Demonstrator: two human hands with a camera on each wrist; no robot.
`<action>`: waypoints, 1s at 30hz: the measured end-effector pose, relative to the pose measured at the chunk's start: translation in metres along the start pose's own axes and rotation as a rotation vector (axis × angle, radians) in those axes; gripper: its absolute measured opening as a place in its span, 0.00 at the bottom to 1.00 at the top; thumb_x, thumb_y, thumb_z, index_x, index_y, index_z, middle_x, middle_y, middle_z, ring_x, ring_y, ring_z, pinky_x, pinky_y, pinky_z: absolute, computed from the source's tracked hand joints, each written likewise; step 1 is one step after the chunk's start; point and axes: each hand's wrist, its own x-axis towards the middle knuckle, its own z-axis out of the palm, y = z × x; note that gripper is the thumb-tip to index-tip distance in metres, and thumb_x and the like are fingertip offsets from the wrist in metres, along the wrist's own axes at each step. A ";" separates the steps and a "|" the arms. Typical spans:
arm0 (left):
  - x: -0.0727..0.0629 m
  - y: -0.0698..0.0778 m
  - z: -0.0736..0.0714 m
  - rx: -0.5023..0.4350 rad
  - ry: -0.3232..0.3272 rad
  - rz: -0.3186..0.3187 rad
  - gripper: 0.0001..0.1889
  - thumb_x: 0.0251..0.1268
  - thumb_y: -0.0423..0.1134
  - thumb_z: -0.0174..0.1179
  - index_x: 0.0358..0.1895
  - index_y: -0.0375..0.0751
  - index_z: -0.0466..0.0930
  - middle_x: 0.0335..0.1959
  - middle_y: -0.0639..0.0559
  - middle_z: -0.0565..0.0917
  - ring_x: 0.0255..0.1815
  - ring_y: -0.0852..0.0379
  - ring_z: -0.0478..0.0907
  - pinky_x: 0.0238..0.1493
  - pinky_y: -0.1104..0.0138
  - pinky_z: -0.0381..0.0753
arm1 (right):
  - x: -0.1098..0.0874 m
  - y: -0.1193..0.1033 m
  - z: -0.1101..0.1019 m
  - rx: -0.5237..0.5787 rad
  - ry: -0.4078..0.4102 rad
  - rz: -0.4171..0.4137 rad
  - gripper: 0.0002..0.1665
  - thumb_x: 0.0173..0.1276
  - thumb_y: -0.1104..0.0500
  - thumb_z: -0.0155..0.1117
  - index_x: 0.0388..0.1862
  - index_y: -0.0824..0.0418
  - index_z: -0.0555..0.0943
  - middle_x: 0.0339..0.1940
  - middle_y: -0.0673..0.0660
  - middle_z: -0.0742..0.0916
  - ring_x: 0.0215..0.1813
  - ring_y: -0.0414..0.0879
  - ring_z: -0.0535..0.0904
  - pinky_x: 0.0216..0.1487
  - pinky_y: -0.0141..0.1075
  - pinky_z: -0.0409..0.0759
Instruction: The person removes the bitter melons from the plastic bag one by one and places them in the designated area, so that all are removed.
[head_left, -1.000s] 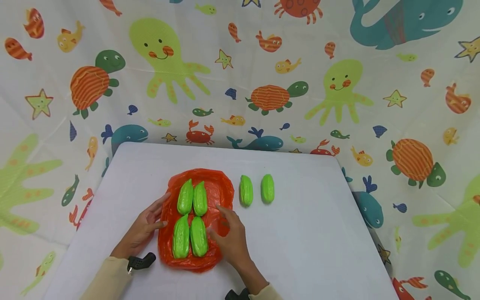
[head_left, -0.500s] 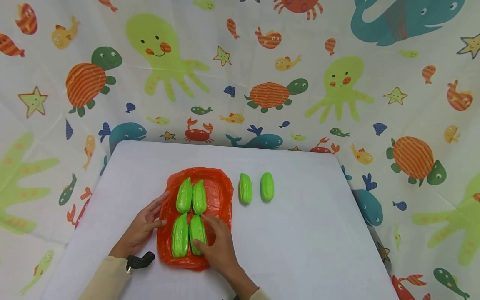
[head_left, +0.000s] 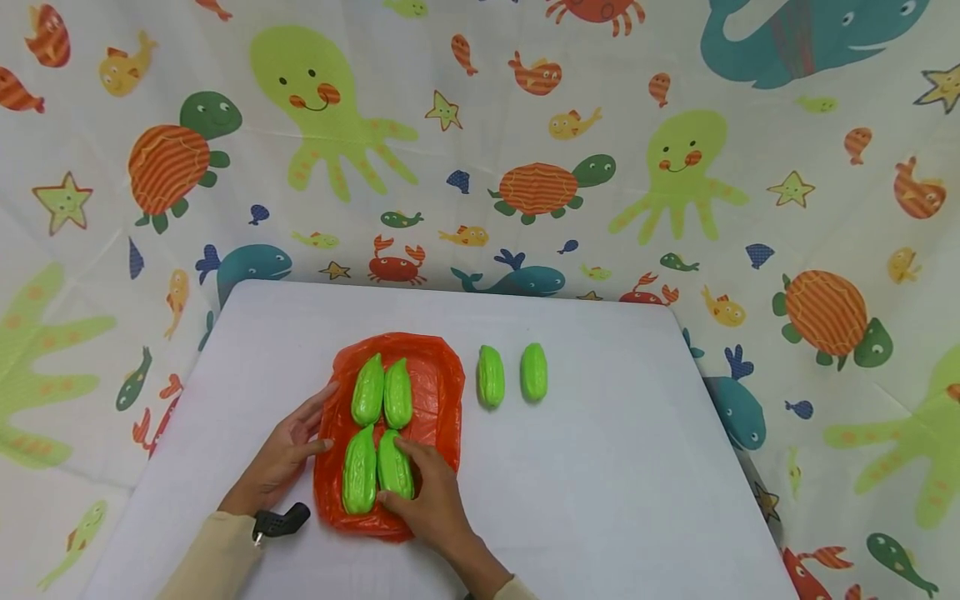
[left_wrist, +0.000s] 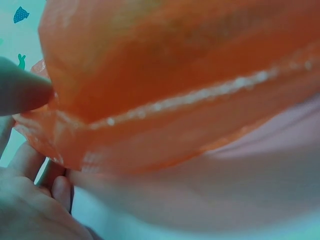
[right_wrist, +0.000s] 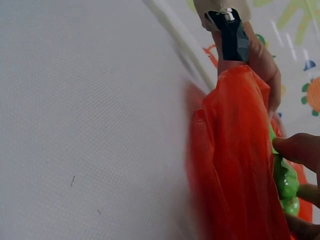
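Observation:
A tray covered in red plastic (head_left: 437, 387) sits on the white table and carries several glossy, ribbed, oblong green vegetables. My left hand (head_left: 287, 454) holds its left rim; in the left wrist view the thumb lies over the red plastic (left_wrist: 175, 130) and the fingers lie under it. Inside the tray, my right hand (head_left: 438, 504) pinches the near right green vegetable (head_left: 394, 468) between thumb and fingers. Beside that one lies another green vegetable (head_left: 360, 473), with two more (head_left: 367, 392) in the far row. The right wrist view shows green surfaces (right_wrist: 285, 182) under the fingers, partly hidden by the red rim.
Two similar green vegetables lie on the table right of the tray, one nearer to it (head_left: 491, 377) and one farther (head_left: 534, 372). Behind the white table (head_left: 600, 467) hangs a cloth printed with sea animals (head_left: 540, 192). A black wrist device (head_left: 281, 521) sits at the left cuff.
My right hand has moved left from the tray's right side onto the near right vegetable and taken hold of it. The left hand stays at the rim.

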 end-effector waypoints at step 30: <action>0.000 0.000 0.001 -0.003 -0.001 -0.004 0.42 0.78 0.26 0.57 0.88 0.49 0.48 0.88 0.47 0.58 0.73 0.75 0.73 0.65 0.74 0.81 | 0.003 -0.011 -0.029 0.207 0.024 0.024 0.44 0.64 0.56 0.80 0.78 0.45 0.75 0.66 0.49 0.84 0.62 0.41 0.82 0.62 0.34 0.86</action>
